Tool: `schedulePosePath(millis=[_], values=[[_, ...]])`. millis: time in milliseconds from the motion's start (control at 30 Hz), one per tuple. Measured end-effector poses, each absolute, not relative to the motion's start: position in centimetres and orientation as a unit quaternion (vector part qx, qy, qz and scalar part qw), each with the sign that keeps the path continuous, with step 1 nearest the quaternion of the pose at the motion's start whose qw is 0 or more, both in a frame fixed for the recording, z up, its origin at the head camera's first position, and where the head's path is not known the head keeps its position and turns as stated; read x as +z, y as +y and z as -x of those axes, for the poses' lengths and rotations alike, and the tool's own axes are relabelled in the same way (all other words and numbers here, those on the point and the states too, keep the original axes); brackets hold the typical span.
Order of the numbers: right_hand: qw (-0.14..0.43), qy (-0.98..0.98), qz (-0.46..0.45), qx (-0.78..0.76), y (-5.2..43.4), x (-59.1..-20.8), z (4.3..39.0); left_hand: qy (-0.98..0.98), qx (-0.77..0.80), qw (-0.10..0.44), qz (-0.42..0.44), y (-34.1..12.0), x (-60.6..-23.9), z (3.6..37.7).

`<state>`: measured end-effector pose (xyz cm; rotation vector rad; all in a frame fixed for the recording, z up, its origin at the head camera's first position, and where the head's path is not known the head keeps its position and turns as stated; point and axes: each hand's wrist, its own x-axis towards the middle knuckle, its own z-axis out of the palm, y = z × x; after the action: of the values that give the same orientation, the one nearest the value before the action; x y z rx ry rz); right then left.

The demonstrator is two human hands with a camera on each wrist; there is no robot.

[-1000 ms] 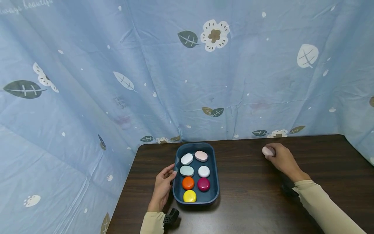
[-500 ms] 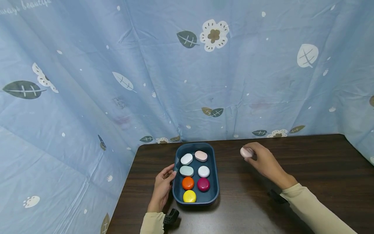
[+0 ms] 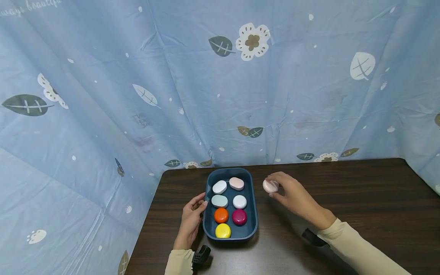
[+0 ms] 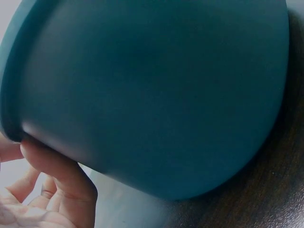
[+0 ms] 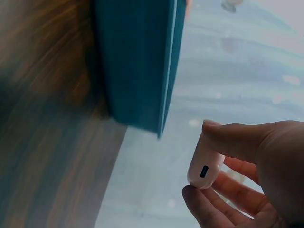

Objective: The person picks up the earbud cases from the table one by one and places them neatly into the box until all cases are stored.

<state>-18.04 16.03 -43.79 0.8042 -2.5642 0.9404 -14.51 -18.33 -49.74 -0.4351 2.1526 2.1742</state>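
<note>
A dark blue tray (image 3: 254, 206) stands on the dark wooden table (image 3: 343, 214), holding several small rounded cases: white, pink, pale green, orange, magenta and yellow. My left hand (image 3: 192, 217) rests against the tray's left wall (image 4: 142, 95), fingers touching its rim. My right hand (image 3: 292, 196) hovers just right of the tray and pinches a pale pink case (image 3: 270, 186) between thumb and fingers; the right wrist view shows the pink case (image 5: 205, 164) with a small port, near the tray's wall (image 5: 137, 61).
A blue curtain with leaf and flower prints (image 3: 220, 84) hangs behind and to the left of the table. The table's left edge runs close to my left forearm.
My right hand lifted the pink case from the table's far right and carried it left, to just beside the tray. My left hand stayed on the tray.
</note>
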Motion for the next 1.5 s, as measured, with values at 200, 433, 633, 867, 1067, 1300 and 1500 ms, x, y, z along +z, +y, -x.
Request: schedulePosePath(millis=[200,433,633,867,1067,1300,1500], values=[[0.124,-0.883,-0.304,0.334,14.0,-43.6,17.4,0.696,0.704,0.026,0.141,-18.4,-49.9,14.5],[0.076,-0.881,-0.323,0.336,12.1,-43.4,16.6,0.695,0.705,0.025,0.142,-18.4,-49.9,14.6],[0.042,-0.881,-0.335,0.333,10.8,-43.3,16.3,0.695,0.703,0.025,0.146,-18.3,-49.8,14.8],[0.009,-0.878,-0.347,0.329,9.4,-43.2,16.0,0.690,0.711,0.022,0.132,-18.3,-49.8,14.7],[-0.030,-0.877,-0.358,0.319,8.8,-43.2,15.8,0.684,0.719,0.021,0.122,-18.4,-49.8,14.5],[-0.061,-0.868,-0.392,0.300,8.2,-43.1,15.7,0.688,0.715,0.019,0.122,-18.3,-49.7,14.6],[-0.087,-0.859,-0.413,0.289,7.5,-42.9,15.6,0.689,0.714,0.018,0.124,-18.3,-49.8,14.6]])
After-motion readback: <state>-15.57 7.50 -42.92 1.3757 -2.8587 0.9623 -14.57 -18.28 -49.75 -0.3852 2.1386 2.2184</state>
